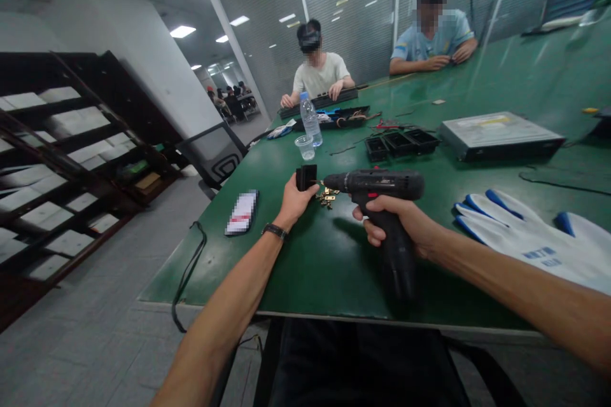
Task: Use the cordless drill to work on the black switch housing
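Observation:
My right hand (382, 219) is wrapped round the handle of a black cordless drill (386, 184), held level above the table with its chuck pointing left. The tip of the drill comes close to a small black boxy part (306, 177); whether they touch I cannot tell. That part stands upright in my left hand (294, 198), thumb on its near side and fingers mostly hidden behind it. Several small brass-coloured metal pieces (327, 196) lie in a loose pile on the green table (305, 267), just right of my left hand.
Left of my arm lies a phone (242, 212). Beyond my hands stand a clear cup (305, 147), a water bottle (311, 121) and black trays (401, 144). A metal drive box (501, 133) and white-blue gloves (529, 235) are on the right. Two people sit across the table.

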`<state>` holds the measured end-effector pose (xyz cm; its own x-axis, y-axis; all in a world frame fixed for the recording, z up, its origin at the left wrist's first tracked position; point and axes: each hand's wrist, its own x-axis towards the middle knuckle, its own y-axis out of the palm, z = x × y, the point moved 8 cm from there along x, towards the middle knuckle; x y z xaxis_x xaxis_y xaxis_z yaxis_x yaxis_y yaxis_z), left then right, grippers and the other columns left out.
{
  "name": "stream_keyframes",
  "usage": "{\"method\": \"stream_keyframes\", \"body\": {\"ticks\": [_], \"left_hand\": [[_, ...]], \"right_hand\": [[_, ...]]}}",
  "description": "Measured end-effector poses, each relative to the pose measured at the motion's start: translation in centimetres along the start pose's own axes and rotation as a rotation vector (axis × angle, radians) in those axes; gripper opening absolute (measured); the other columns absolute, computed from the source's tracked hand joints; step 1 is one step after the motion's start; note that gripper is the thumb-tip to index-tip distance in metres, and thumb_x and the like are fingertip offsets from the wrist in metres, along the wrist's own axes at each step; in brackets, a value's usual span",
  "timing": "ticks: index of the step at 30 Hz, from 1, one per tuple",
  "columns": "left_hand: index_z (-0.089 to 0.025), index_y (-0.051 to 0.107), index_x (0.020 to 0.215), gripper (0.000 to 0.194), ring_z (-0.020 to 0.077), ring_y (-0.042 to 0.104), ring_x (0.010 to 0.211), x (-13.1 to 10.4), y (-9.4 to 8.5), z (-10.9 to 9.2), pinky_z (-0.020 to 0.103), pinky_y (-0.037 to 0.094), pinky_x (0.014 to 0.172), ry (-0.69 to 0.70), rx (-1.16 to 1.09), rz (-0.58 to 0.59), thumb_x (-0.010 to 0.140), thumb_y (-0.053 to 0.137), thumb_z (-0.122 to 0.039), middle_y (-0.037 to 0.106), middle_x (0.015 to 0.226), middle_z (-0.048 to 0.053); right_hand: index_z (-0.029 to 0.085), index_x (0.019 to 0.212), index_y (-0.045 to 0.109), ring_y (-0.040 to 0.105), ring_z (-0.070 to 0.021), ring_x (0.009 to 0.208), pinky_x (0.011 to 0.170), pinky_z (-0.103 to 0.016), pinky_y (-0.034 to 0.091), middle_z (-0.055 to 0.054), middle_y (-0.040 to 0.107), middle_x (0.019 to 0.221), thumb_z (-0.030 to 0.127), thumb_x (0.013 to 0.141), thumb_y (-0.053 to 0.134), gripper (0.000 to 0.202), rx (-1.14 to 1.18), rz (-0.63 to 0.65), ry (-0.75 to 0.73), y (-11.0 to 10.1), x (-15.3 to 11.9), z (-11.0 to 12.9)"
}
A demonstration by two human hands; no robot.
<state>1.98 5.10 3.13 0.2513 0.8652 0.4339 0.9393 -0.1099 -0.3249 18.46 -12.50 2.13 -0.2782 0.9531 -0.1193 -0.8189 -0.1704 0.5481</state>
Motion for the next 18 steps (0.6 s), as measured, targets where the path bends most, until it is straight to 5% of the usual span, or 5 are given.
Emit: {"method": "stream_keyframes", "body": {"ticks": [18], "left_hand": [[-0.014,0.067,0.102,0.045,0.0179,0.062,0.084,0.29,-0.17,0.22,0.028,0.052,0.075,-0.014,-0.035,0.0,0.066,0.082,-0.036,0.069,0.097,0.006]], "right_hand": [[0.014,0.069,0.06,0.049,-0.013,0.043,0.047,-0.026,0.049,-0.002,0.054,0.05,0.023,0.082,0.057,0.015,-0.002,-0.014,-0.048,0.64,0.43,0.48]]}}
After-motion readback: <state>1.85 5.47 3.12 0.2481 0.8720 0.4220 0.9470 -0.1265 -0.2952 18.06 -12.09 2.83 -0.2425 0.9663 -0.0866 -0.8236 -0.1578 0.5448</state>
